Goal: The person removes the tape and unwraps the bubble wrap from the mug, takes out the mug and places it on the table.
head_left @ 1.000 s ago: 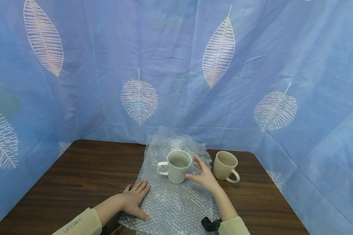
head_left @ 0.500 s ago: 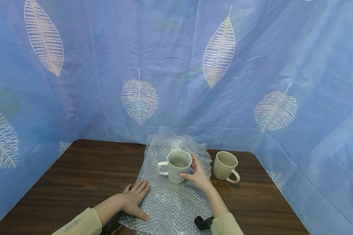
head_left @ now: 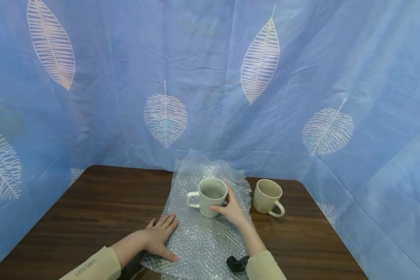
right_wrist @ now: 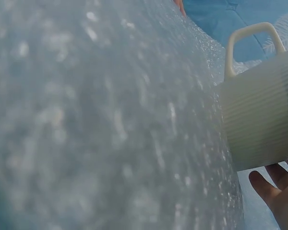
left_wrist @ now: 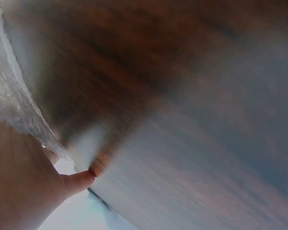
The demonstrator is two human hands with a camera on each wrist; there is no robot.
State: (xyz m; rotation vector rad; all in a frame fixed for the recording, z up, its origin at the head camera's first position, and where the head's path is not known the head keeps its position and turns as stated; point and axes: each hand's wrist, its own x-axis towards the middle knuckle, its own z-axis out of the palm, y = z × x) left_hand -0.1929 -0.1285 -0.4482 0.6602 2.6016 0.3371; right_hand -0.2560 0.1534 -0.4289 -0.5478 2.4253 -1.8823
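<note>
A pale, off-white mug (head_left: 207,204) stands upright on a sheet of bubble wrap (head_left: 203,243), its handle to the left. My right hand (head_left: 233,213) grips the mug's right side, thumb across the front and fingers round the back, partly hidden by the mug. In the right wrist view, the mug (right_wrist: 264,112) shows fine ribs, with fingers of the right hand (right_wrist: 284,199) along its side. My left hand (head_left: 158,238) rests flat, fingers spread, on the wrap's left edge. The left wrist view catches that hand (left_wrist: 33,177) beside the wrap, blurred.
A beige mug (head_left: 264,201) stands on the dark wooden table (head_left: 119,206), right of the wrap, handle toward the front right. Behind the table hangs a blue cloth (head_left: 210,116) with white leaf prints. A black device (head_left: 236,264) sits at the right wrist.
My right hand has moved left from beside the pale mug and closed round its side. Neither mug has visibly moved, and the left hand stays where it was.
</note>
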